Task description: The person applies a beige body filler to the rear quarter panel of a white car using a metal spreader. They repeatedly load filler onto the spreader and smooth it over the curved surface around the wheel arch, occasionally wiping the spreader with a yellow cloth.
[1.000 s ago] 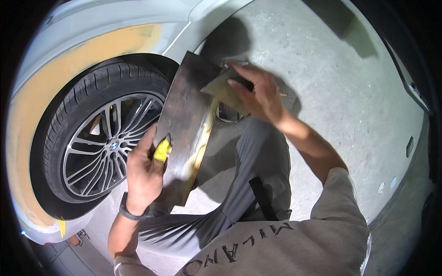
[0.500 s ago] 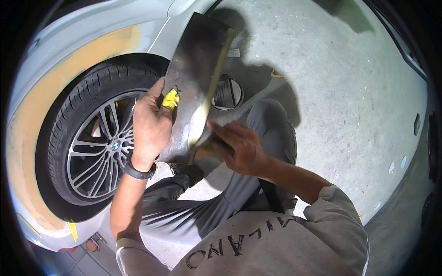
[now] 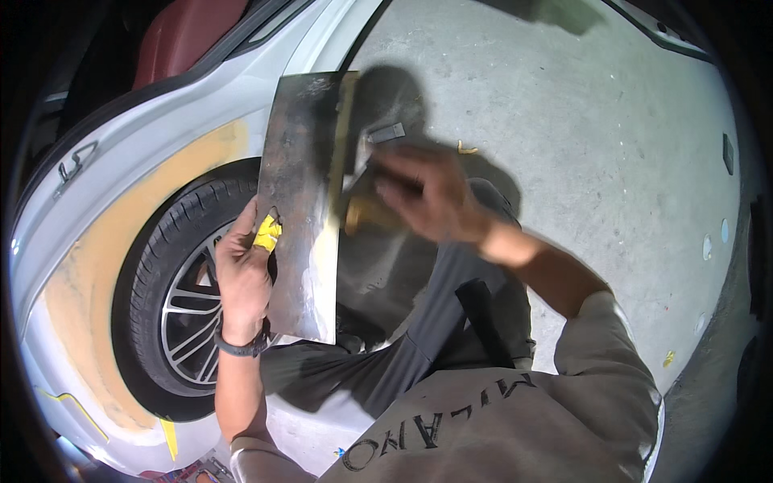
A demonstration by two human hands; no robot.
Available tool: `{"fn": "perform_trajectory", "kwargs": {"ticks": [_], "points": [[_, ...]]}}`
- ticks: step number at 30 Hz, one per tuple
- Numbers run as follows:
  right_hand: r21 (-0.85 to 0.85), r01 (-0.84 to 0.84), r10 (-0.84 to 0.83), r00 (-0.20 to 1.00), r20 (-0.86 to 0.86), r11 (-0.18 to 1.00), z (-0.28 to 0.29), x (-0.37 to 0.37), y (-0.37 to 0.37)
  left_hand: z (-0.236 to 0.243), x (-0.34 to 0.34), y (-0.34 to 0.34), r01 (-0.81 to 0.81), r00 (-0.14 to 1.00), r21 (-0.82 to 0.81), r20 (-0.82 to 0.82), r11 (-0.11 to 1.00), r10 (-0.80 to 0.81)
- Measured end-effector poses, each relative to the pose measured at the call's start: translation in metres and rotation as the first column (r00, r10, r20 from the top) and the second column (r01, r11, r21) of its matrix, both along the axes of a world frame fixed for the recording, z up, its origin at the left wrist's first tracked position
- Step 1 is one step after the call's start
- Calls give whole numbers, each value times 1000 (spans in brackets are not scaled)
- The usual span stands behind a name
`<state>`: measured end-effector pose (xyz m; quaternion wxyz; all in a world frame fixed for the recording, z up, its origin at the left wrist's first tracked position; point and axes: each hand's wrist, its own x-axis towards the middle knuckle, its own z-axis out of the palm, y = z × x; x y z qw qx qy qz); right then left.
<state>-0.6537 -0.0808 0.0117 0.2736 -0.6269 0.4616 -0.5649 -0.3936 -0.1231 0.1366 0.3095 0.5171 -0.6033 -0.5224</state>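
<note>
My left hand (image 3: 244,278) grips the left edge of a long, dark flat metal plate (image 3: 299,177), its thumb over the face beside a yellow-taped piece (image 3: 268,232). Pale putty (image 3: 324,241) is smeared along the plate's right edge. To the right of that edge, apart from it, my right hand (image 3: 431,193) is closed and blurred by motion. From it juts a yellow-tan putty spreader (image 3: 364,215), also smeared, so its exact shape is unclear.
On the left stands a white car body (image 3: 193,97) with a tan filled patch (image 3: 88,266) around its wheel arch and tyre (image 3: 153,298). A dark rectangular block (image 3: 386,133) and a small orange scrap (image 3: 467,147) lie on the grey floor (image 3: 596,161).
My right hand has moved up and away from the plate's edge with the spreader. The plate stands more upright in view, and more of the car shows at upper left.
</note>
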Motion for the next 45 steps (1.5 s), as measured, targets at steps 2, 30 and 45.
{"fn": "perform_trajectory", "kwargs": {"ticks": [2,30,45], "points": [[-114,-146,150,988,26,983,10,39,42,-8,6,-6,-43,997,119,-53,992,50],[73,-270,89,541,836,960,-16,92,11,-199,109,49,-275,805,732,-178,623,565],[160,-7,-133,513,848,987,-82,40,14,-354,146,-15,-376,525,797,-238,473,817]]}}
